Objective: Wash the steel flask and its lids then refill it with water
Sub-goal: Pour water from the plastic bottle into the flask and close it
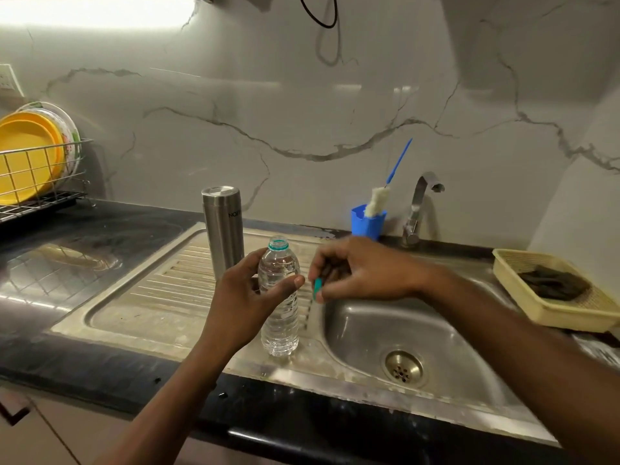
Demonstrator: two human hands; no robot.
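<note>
The brushed steel flask [223, 229] stands upright on the ridged drainboard [161, 290], a plain cylinder with its flat lid [219, 191] on top, just behind a clear, ribbed plastic water bottle [280, 297] that is also upright, its neck uncapped. The left hand [241, 297] curls around that bottle's upper body. The right hand [362, 273] pinches a small teal cap [317, 288] above the edge of the rounded steel sink bowl [369, 327].

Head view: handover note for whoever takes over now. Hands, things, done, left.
Left hand grips the water bottle, upright on the drainboard, uncapped. Right hand pinches its teal cap beside it.
Steel flask stands behind the bottle, lid on. Brush sits in the blue cup by the tap.
Done: bottle opened. Cannot tell whether the flask is washed.
Left: open flask, refill.
</note>
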